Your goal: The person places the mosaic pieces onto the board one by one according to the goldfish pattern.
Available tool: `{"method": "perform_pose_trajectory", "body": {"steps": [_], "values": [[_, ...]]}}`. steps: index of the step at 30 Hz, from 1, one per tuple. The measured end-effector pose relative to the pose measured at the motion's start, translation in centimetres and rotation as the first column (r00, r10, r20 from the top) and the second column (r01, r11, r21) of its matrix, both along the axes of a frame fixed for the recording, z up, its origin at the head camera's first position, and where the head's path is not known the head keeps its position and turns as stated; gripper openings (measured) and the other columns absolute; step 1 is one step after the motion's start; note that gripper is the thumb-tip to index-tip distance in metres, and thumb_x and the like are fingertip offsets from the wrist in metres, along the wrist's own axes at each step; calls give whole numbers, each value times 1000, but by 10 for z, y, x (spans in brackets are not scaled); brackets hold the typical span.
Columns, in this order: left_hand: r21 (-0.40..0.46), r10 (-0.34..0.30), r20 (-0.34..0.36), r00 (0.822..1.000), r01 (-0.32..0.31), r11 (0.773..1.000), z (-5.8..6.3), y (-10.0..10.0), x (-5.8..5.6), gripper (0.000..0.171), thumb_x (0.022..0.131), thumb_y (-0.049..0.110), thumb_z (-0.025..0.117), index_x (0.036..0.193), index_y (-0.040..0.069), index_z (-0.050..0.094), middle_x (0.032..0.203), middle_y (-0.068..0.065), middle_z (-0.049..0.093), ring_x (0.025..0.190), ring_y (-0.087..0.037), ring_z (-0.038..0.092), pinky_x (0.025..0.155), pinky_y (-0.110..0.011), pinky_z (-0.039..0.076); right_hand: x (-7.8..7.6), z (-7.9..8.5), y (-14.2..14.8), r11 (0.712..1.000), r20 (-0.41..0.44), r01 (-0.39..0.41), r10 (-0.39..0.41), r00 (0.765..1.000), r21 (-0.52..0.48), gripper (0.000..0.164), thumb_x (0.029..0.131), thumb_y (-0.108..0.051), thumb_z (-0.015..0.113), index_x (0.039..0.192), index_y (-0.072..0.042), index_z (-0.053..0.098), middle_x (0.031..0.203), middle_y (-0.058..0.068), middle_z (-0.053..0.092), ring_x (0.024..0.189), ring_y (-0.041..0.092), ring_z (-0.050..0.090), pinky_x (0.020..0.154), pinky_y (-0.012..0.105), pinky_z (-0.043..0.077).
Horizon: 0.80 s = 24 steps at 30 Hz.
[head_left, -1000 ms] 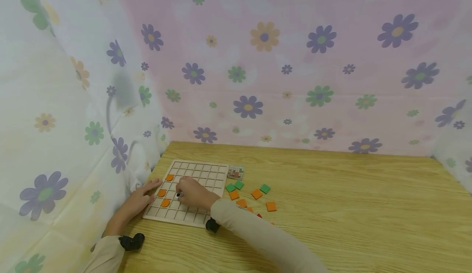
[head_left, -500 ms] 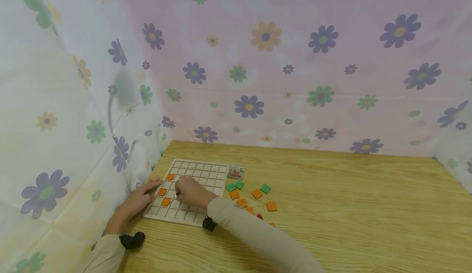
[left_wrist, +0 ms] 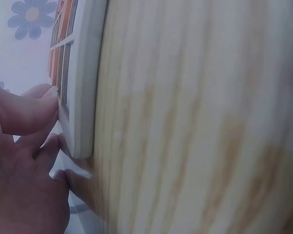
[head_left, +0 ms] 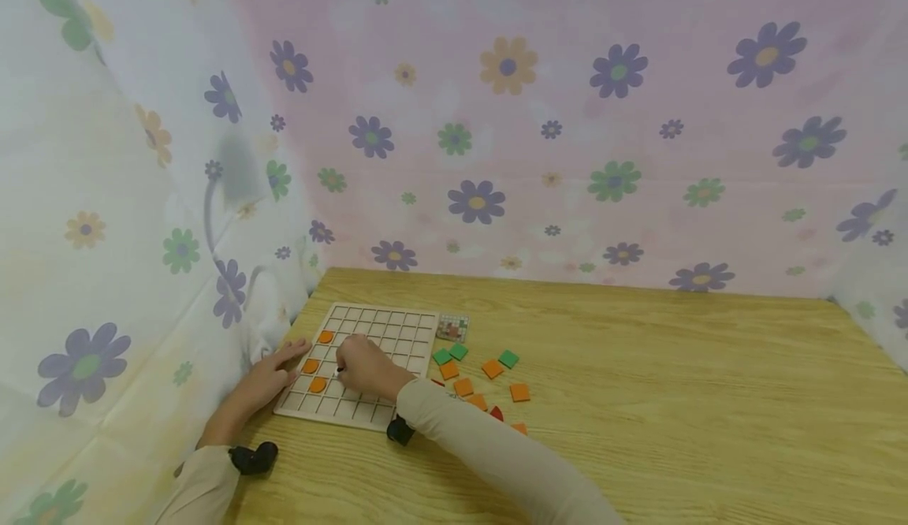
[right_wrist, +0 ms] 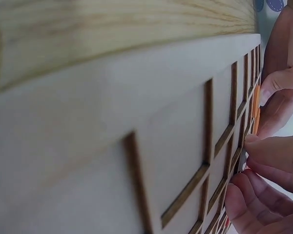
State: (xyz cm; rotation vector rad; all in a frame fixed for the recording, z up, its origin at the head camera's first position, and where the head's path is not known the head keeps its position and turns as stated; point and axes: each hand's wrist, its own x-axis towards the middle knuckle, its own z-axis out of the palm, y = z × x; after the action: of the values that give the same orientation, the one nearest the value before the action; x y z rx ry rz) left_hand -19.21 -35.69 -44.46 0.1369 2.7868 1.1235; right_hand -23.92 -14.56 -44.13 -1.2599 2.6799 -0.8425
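A wooden grid board (head_left: 358,415) lies at the left of the table. Three orange pieces with rounded sides sit in its left cells, one of them an orange piece (head_left: 318,385) near the front. My right hand (head_left: 366,366) is over the middle of the board and pinches a small black-and-white piece (head_left: 338,371), mostly hidden by the fingers. In the right wrist view, thumb and fingertips meet close to the grid. My left hand (head_left: 264,383) lies at the board's left edge with fingers extended, the fingertips touching the frame; its thumb (left_wrist: 29,114) shows beside the rim.
Right of the board lie loose orange and green square tiles, such as an orange tile (head_left: 520,392) and a green tile (head_left: 507,359), plus a red piece (head_left: 496,414). A small patterned card (head_left: 452,328) touches the board's upper right. Flowered cloth (head_left: 546,154) encloses the table.
My right hand has shifted slightly left, and less of the small piece shows at its fingertips. My left hand and the orange pieces keep their places on the board.
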Motion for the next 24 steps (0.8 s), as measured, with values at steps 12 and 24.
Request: {"method": "perform_pose_trajectory", "body": {"steps": [12,24], "values": [[-16,8,8,1000,-8,1000,1,1,0,53,93,3,46,145,3,38,152,-20,23,140,-43,8,106,-64,9,1,10,24,995,5,-83,83,997,-52,9,85,-4,66,90,-6,73,89,-1,64,84,7,56,75,17,46],[-25,1,-8,1000,-2,1000,-3,-3,-3,53,93,3,46,145,2,37,153,-19,23,140,-43,9,107,-62,10,3,23,82,984,4,-147,148,989,-98,9,86,-7,66,93,-4,71,91,6,64,76,13,58,66,18,46]]}}
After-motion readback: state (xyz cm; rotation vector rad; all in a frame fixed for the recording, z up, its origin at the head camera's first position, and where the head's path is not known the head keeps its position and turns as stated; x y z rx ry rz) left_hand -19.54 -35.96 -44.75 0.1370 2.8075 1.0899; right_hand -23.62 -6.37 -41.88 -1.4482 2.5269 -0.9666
